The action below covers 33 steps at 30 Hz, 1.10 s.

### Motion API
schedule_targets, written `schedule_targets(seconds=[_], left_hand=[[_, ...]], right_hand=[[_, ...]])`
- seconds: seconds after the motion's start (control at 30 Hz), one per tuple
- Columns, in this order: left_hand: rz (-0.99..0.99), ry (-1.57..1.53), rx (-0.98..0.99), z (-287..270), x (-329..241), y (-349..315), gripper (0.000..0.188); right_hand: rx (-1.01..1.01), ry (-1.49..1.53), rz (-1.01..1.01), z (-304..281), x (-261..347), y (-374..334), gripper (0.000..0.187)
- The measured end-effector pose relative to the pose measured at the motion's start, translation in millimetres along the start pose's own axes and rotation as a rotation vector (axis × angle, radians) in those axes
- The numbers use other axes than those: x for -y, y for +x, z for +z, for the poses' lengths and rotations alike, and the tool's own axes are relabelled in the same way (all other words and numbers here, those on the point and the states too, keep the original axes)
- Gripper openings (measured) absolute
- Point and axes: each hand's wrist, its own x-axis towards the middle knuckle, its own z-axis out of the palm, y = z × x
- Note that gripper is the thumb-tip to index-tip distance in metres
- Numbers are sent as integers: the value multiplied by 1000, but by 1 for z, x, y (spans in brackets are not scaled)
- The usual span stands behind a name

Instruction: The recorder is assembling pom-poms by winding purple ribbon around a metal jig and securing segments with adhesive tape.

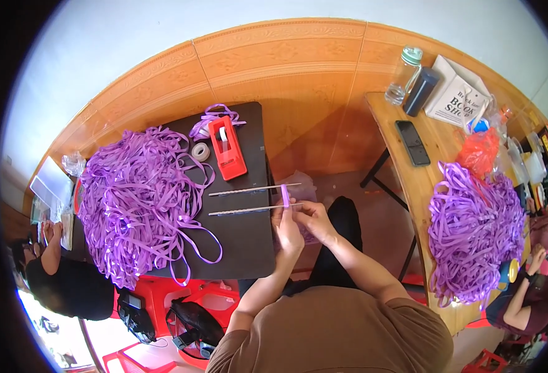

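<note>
Two thin metal rods (249,189) lie side by side on the dark table and stick out past its right edge. A short purple ribbon (285,195) spans both rods near their free ends. My left hand (288,232) is closed at the ribbon's near end, below the nearer rod. Beside it, my right hand (315,221) has its fingers pinched together at the same end of the ribbon; the fingertips partly hide what they grip. A large heap of purple ribbon loops (140,205) covers the left of the dark table (240,258).
A red tape dispenser (229,152) and a tape roll (200,151) sit beyond the rods. On the wooden table (386,121) at right are another ribbon heap (476,233), a phone (412,143), a bottle (404,74) and a dark flask (422,92). People sit at both sides.
</note>
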Motion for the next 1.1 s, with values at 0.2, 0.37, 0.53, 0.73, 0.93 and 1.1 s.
schedule_targets(seconds=[0.2,0.37,0.53,0.73,0.93,1.1], left_hand=[[10,39,-29,12,-15,-12,24],[34,87,-30,18,-29,-28,28],[-105,-8,-146,34,-51,-37,19],[-376,-25,12,24,-83,-27,18],[-652,-82,110,22,-114,-15,57],[-735,-215,168,14,-120,-12,69]], right_hand=[[-71,128,19,9,-6,-7,13],[-108,254,37,21,1,-11,11],[-106,376,100,29,12,-14,11],[-106,405,164,36,34,-15,11],[-84,392,189,30,38,-24,14],[-342,130,-4,10,47,-27,12]])
